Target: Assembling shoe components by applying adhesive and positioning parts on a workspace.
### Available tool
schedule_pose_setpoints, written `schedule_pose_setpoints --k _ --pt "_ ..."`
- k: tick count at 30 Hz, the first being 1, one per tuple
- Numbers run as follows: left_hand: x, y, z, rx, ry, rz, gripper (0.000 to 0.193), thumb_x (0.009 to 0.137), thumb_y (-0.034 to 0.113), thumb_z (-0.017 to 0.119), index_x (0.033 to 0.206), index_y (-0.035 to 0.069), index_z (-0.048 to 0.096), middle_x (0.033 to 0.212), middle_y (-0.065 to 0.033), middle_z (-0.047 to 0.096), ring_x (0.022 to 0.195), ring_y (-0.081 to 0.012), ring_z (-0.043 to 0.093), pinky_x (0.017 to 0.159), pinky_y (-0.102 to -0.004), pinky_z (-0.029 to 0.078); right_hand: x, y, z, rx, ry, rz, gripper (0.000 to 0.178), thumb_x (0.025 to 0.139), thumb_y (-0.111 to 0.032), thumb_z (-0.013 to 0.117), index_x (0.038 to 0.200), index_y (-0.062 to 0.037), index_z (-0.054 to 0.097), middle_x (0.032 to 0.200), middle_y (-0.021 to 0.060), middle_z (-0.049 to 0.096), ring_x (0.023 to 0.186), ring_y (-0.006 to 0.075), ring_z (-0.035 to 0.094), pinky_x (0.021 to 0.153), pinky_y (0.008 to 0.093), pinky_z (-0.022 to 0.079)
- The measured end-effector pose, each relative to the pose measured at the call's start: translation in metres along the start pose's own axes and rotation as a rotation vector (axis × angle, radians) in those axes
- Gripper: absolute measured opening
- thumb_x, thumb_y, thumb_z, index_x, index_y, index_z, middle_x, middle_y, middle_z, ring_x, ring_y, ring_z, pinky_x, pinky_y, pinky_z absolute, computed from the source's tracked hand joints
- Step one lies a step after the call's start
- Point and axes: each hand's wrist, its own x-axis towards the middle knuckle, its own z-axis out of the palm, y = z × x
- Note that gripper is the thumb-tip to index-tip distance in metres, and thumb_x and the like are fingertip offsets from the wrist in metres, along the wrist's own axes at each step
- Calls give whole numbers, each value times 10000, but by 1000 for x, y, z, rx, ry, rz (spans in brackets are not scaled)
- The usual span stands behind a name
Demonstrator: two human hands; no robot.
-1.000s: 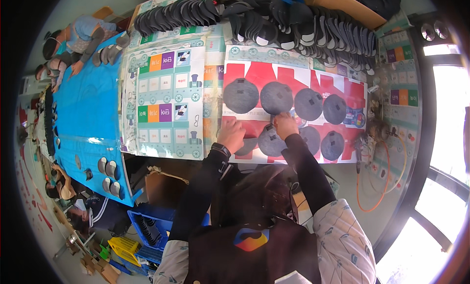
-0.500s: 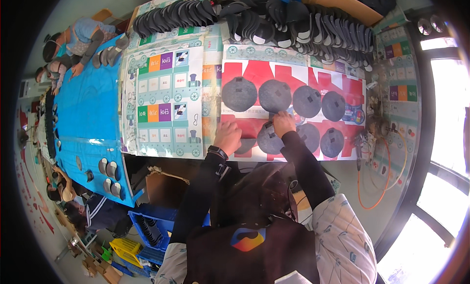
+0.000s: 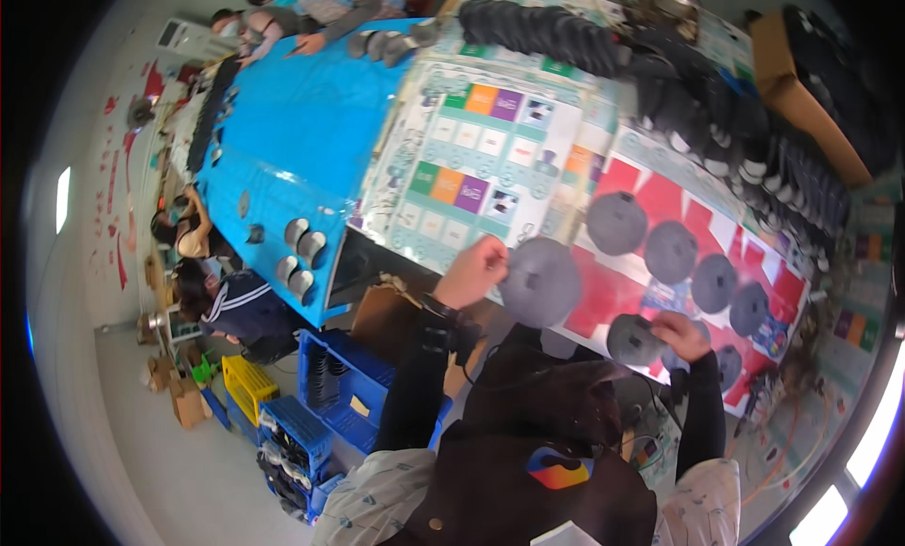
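My left hand [image 3: 474, 274] pinches the edge of a round grey fabric-like disc [image 3: 554, 296] with a small dark patch at its middle. This disc is lifted at the near edge of the table, in front of the red and white printed sheet [image 3: 603, 276]. My right hand [image 3: 682, 336] has its fingers drawn together at the right edge of another grey disc [image 3: 630, 342], by its dark patch. Whether they grip the disc or something small is hidden. More such discs lie in rows on the sheet, among them one at the upper left [image 3: 616, 222] and one beside it [image 3: 670, 253].
Stacked dark curved pieces [image 3: 537, 35] line the table's far side, near an open cardboard box [image 3: 801, 98]. At left, a blue-covered table [image 3: 292, 122] holds several grey pieces, with people around it. Blue crates [image 3: 344, 395] and a yellow crate [image 3: 247, 386] stand below.
The view has turned left. My left hand has lifted the near-left disc off the sheet toward the table's near edge. My right hand stays by the neighbouring disc, now at its right edge.
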Motion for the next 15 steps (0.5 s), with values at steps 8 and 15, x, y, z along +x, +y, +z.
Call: schedule_pose_setpoints --k 8,15 --pt "5 -259 -151 -418 654 -383 297 878 63 635 1172 67 595 1025 -86 669 832 -171 659 673 -303 556 112 -100 101 108 18 152 199 1007 -130 618 1170 -19 593 1070 36 601 900 86 578 768 266 530" --pt "6 -355 -165 72 953 -449 166 847 111 702 995 54 654 892 -109 707 794 -246 701 752 -389 566 234 -160 245 537 58 67 124 999 -96 602 1084 -50 526 1046 28 567 971 106 597 743 297 596"
